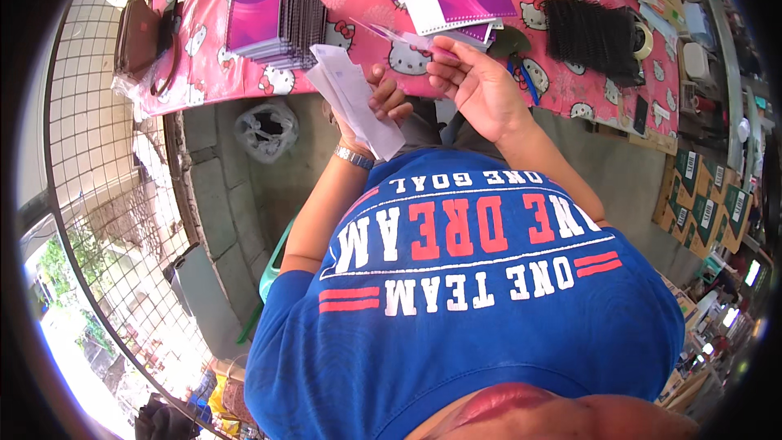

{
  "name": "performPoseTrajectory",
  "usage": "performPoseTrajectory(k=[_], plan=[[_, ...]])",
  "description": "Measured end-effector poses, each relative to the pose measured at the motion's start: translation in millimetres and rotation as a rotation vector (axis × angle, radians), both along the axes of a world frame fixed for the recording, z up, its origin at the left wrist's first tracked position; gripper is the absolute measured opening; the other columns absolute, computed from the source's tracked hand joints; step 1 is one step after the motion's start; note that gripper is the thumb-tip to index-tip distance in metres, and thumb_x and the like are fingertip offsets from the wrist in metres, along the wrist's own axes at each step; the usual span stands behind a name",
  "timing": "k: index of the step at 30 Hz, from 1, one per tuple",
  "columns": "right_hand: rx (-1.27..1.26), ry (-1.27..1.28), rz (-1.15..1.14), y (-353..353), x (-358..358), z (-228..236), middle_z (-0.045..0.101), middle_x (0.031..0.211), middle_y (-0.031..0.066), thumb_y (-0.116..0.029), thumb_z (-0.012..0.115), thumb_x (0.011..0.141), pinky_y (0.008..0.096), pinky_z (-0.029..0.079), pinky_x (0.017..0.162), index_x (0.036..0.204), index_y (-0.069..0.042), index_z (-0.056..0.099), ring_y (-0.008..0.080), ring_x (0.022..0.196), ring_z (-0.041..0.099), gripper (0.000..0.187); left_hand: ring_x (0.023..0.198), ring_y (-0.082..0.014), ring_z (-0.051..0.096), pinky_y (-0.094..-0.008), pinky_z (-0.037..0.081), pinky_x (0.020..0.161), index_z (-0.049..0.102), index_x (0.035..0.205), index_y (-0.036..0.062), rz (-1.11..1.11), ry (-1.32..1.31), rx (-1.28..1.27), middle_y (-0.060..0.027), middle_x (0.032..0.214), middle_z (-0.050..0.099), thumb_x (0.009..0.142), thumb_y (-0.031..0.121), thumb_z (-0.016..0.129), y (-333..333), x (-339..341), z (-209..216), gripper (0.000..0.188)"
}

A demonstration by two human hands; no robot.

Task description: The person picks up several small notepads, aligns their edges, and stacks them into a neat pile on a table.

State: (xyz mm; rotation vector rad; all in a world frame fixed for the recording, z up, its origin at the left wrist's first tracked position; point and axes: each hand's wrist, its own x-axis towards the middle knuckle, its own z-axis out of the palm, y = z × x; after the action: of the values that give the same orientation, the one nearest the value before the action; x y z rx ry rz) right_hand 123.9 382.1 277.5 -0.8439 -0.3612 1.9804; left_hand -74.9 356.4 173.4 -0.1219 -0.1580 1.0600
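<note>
The left arm reaches up toward the table (358, 0), bent at the elbow, with a metal watch (354, 156) on the wrist. The left hand (386, 103) holds some white papers (346, 90) in front of the person's tummy, near the table's edge. The papers lean, with their top end tipped to the left. The left fingers are curled up close together at the right side of the papers. I cannot tell where the left thumb is.

The right arm is bent too. The right hand (489, 96) is up near the table's edge, with its palm showing. Its thumb and pointer finger pinch the end of a thin, shiny sheet (405, 36), and the other fingers bend in loosely. The sheet points out to the left, above the papers.

Past the hands, a pile of purple notebooks (273, 12) sits on the table. Black coils (590, 39) lie to the right.
</note>
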Motion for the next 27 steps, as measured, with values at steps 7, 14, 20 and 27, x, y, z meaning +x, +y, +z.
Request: performPoseTrajectory(k=[7,14,20,27], plan=[[0.526,-0.606,-0.028,23.4,32.5,22.6,0.069,0.101,0.0124,-0.006,0.059,0.094,0.0254,0.054,0.081,0.129,0.004,0.057,0.0148,0.092,0.066,0.036,0.084,-0.0158,0.063,-0.0316,0.049,0.084,0.064,0.1,0.0029,-0.013,1.127,0.166,-0.0056,0.093,0.067,0.08,0.014,0.066,15.4,-12.2,54.9,0.023],[0.735,-0.982,0.173,28.3,45.9,33.1,0.06,0.064,0.0027,-0.026,0.069,0.09,0.0274,0.044,0.055,0.094,0.002,0.072,0.0073,0.06,0.056,0.029,0.12,-0.0252,0.055,-0.0369,0.047,0.095,0.069,0.105,0.0044,0.626,2.352,1.271,-0.0143,0.138,0.051,0.075,0.001,0.072,23.8,5.7,136.1,0.03],[1.096,-1.072,0.091,50.6,63.0,21.8,0.064,0.094,0.0074,-0.03,0.071,0.088,0.0296,0.048,0.076,0.104,-0.004,0.07,0.0127,0.089,0.061,0.031,0.096,-0.0324,0.063,-0.0446,0.048,0.085,0.059,0.107,0.0092,0.303,2.572,1.404,-0.0105,0.096,0.063,0.085,0.01,0.064,74.8,22.8,143.9,0.022],[0.959,-1.063,-0.188,126.0,72.9,-16.1,0.07,0.089,-0.0004,-0.018,0.08,0.081,0.0274,0.05,0.073,0.11,-0.009,0.065,0.0109,0.081,0.063,0.034,0.096,-0.0286,0.065,-0.0582,0.039,0.093,0.053,0.118,0.0167,0.448,2.656,1.685,-0.0084,0.096,0.067,0.091,0.017,0.06,153.4,66.6,130.9,0.028]])
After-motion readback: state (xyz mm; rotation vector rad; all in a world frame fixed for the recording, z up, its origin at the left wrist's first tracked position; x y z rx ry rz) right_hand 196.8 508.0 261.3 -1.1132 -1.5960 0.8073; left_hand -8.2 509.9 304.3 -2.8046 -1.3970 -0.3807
